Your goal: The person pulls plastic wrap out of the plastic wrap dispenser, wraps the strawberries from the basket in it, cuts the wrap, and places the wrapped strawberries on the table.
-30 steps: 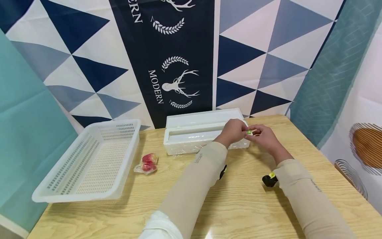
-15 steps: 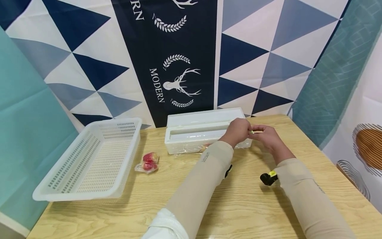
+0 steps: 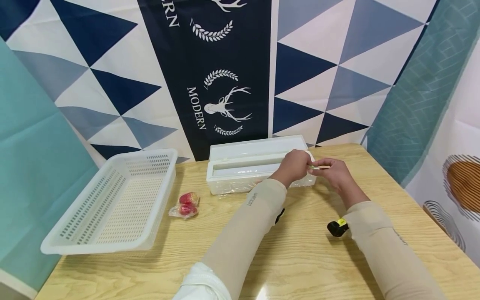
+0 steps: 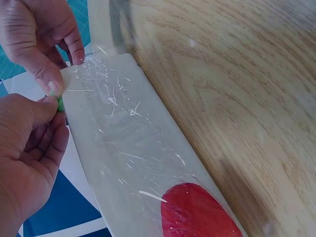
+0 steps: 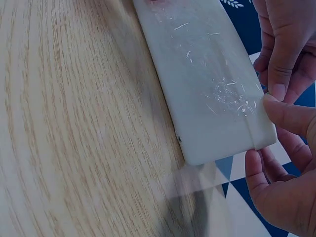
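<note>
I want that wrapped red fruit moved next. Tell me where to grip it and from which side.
Grip the wrapped red fruit across its rounded middle, coming from above. It lies loose on the table between the white basket and the film dispenser box, apart from both, so a hand probably has room on each side. The film may be slippery.

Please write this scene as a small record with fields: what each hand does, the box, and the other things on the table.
left hand: pinches a small green piece at the right end of the box
right hand: pinches the same green piece from the other side
white box: lid open, clear film lies over its front
wrapped red fruit: on the table, left of the box
white basket: at the far left
table: light wood
</note>
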Demonstrator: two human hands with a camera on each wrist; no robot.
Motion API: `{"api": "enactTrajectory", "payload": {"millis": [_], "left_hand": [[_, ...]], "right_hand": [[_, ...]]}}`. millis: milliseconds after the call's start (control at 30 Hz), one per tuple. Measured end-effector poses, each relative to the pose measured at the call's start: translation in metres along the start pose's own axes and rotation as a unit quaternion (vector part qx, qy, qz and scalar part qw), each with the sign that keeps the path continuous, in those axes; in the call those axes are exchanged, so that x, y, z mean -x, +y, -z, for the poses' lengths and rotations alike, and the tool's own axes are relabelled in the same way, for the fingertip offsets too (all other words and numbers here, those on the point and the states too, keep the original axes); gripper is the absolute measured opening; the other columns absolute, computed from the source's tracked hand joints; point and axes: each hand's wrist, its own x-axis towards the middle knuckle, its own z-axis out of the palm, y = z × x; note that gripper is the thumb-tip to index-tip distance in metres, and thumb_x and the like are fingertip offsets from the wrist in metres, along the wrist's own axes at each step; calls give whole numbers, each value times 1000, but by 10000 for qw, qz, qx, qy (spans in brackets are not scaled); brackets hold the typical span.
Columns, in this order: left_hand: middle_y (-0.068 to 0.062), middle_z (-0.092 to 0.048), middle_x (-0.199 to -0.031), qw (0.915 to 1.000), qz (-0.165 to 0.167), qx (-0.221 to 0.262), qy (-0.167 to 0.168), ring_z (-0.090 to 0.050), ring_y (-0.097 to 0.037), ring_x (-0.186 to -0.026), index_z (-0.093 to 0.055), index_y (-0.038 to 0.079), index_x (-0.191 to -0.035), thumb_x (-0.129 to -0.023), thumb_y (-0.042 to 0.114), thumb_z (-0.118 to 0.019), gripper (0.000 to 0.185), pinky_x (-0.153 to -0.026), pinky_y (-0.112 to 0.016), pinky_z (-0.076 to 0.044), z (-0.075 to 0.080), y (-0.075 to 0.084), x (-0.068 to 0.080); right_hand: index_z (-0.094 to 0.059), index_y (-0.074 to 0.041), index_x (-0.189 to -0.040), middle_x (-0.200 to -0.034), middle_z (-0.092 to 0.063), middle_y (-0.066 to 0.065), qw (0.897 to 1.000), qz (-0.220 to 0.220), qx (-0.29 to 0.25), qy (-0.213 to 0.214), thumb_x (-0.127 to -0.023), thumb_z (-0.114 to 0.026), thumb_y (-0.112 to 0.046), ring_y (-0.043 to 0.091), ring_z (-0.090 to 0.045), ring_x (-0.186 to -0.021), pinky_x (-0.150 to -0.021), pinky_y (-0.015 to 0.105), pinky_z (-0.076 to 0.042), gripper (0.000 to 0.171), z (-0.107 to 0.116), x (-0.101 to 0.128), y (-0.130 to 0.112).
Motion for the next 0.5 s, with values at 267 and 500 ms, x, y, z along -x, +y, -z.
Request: {"api": "enactTrajectory", "payload": {"millis": [267, 500], "left_hand": [[9, -71, -95, 10000, -22, -13, -82, -62, -6, -91, -78, 16, -101, -92, 13, -66, 15, -86, -15, -46, 0, -4, 2], [6, -59, -73, 9990, -269, -325, -136, -49, -9, -72, -74, 15, -81, -87, 2, -64, 17, -73, -19, -44, 5, -14, 7]], "right_hand": [[-52, 5, -132, -132, -47, 21, 9999, 32, 164, 9, -87, -75, -18, 23, -47, -109, -89, 30, -46, 56, -2, 1, 0], [-49, 2, -139, -140, -45, 23, 9996, -82, 258, 105, -87, -74, -14, 31, -44, -121, -83, 22, -47, 60, -1, 2, -2]]}}
